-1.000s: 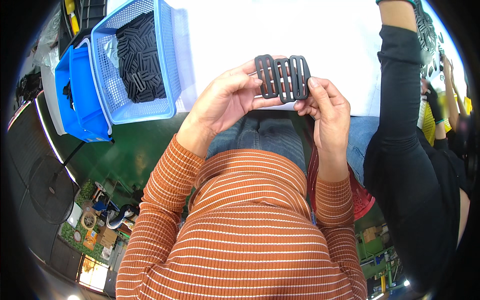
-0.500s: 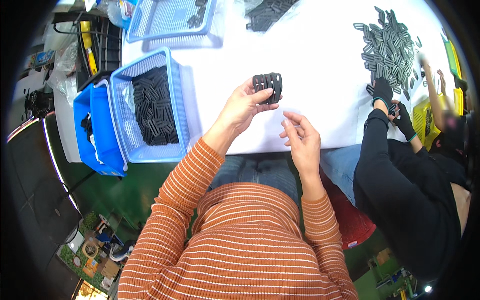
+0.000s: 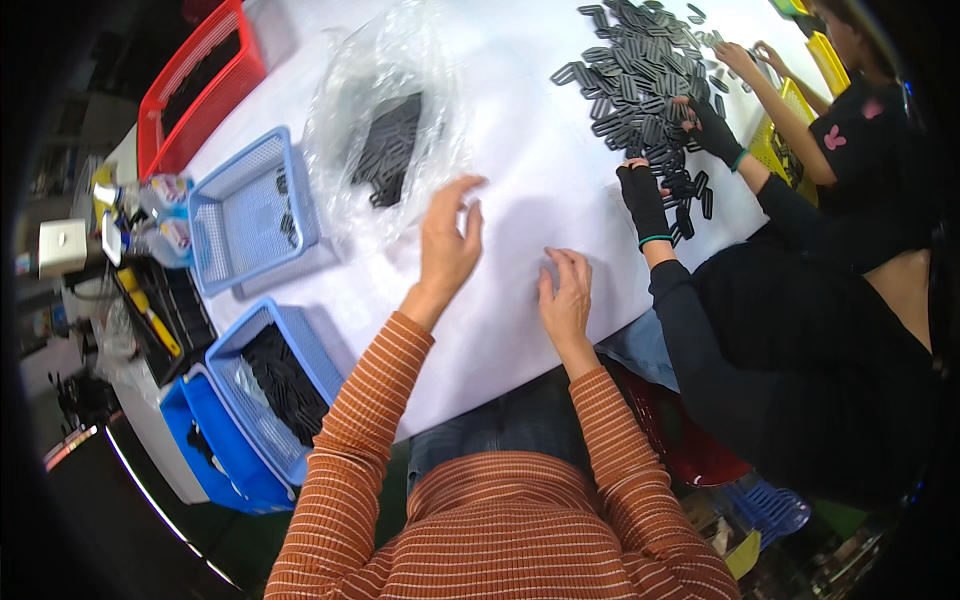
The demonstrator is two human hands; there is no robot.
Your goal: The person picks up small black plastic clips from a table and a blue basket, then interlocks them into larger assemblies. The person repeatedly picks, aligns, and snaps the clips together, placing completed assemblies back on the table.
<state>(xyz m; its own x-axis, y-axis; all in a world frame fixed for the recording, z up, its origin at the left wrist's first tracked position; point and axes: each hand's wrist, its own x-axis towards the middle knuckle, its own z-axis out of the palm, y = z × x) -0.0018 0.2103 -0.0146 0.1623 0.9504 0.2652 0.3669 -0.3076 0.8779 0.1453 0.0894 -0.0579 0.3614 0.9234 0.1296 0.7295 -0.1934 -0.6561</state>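
Note:
My left hand (image 3: 452,242) reaches over the white table, thumb and fingers apart and nothing in it. It is nearest to a clear plastic bag (image 3: 345,110), on which black slotted plastic strap sliders (image 3: 388,145) lie in a pile. Whether those sliders are inside the bag or on top of it, I cannot tell. Lower and to the right, my right hand (image 3: 568,300) hovers near the table's front part, its fingers parted and holding nothing. A light-blue basket (image 3: 318,345) at the lower left holds more black sliders (image 3: 285,385).
Another light-blue basket (image 3: 205,240) holds a few black pieces. Behind it stands a red basket (image 3: 250,65). A deep-blue bin (image 3: 225,470) sits at the left edge. On the right, a co-worker's gloved hands (image 3: 645,205) touch a big heap of sliders (image 3: 645,75); another person sits beyond.
The stack of black sliders has left my left hand; where it went is not shown. Both hands are now apart and empty. The view has shifted, bringing the bag and red basket into sight.

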